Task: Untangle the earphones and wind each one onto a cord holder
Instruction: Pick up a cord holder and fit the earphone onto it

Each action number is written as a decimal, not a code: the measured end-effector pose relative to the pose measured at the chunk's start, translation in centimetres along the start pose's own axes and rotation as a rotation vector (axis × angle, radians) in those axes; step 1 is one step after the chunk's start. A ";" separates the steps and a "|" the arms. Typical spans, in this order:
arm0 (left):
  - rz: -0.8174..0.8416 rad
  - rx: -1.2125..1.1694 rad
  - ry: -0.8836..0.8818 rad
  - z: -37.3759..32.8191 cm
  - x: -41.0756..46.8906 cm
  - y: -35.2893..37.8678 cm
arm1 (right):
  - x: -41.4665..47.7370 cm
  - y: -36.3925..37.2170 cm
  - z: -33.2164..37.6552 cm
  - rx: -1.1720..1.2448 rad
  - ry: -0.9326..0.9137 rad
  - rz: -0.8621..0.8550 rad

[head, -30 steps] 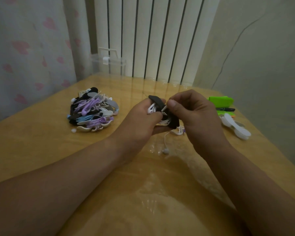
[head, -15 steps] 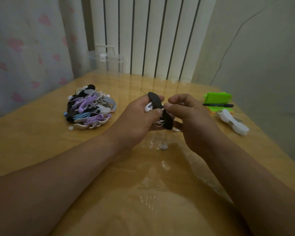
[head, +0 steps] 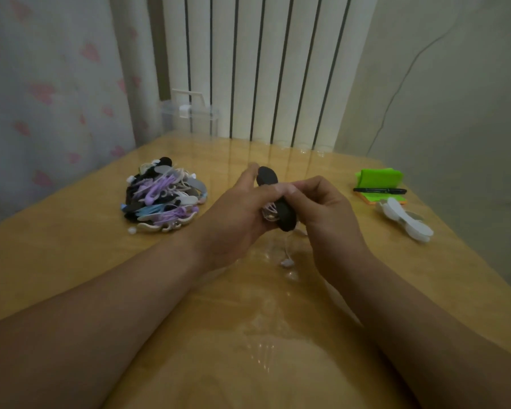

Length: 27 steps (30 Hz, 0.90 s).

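Observation:
A black cord holder [head: 281, 208] is held above the table's middle, with white earphone cord [head: 269, 213] wound round its waist. My left hand [head: 233, 214] grips the holder from the left. From the right, my right hand [head: 325, 208] pinches it with thumb and fingers near the cord. A short loose end of cord hangs down to a white earbud [head: 287, 263] lying on the table. A pile of wound holders [head: 163, 199], black, purple, blue, grey and white, lies at the left.
A white cord holder [head: 407, 219] lies on the wooden table [head: 71, 255] at the right. Behind it a black pen [head: 379, 190] rests on a green and orange pad [head: 379, 178]. A clear plastic box [head: 189, 113] stands at the far edge by the radiator.
Both hands have turned the black holder a little while winding, and the hanging end of cord is shorter. The camera has dipped slightly.

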<state>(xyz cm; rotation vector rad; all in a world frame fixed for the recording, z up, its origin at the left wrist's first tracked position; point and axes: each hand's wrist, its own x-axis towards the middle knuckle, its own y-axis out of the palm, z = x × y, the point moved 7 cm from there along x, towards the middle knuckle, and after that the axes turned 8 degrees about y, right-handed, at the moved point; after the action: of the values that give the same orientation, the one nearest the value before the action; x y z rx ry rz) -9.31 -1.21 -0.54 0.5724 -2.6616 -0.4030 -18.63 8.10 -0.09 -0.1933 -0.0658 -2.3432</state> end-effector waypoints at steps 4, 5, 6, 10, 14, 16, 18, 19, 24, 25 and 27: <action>-0.114 0.135 0.005 -0.2 -0.7 -0.6 | -0.3 0.2 0.1 -0.049 0.013 0.007; -0.143 0.201 0.007 -0.5 -0.9 -0.9 | -0.2 0.0 0.2 -0.070 0.021 -0.023; -0.166 0.286 0.015 -0.9 -1.0 -1.2 | -0.2 -0.6 0.2 -0.099 0.029 -0.058; -0.332 0.691 0.097 -6.0 -1.7 -4.6 | -0.2 -1.0 0.4 -0.117 0.045 -0.088; -0.438 0.814 0.152 -10.6 -1.3 -7.6 | -0.2 -1.2 0.6 -0.123 0.039 -0.077; -0.492 0.900 0.150 -12.5 -0.7 -9.8 | -0.2 -1.2 0.6 -0.138 0.031 -0.066; -0.549 0.994 0.108 -13.6 -0.1 -12.9 | -0.2 -1.1 0.7 -0.133 0.025 -0.056; -0.565 1.026 0.096 -13.9 0.1 -14.5 | -0.2 -1.0 0.7 -0.130 0.023 -0.054; -0.373 1.337 -0.148 -9.9 1.0 -19.5 | 0.0 -1.3 0.9 -0.109 0.013 -0.070; -0.309 1.441 -0.176 -9.0 1.2 -20.2 | 0.0 -1.4 1.1 -0.101 0.013 -0.080; -0.254 1.540 -0.159 -8.6 1.4 -20.4 | 0.2 -2.2 1.3 -0.097 0.011 -0.121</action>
<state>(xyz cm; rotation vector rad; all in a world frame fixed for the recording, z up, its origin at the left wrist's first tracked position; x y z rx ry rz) -0.10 -21.39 0.28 1.2563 -2.5390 1.7308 -20.12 9.64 1.23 -0.2296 0.0432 -2.4699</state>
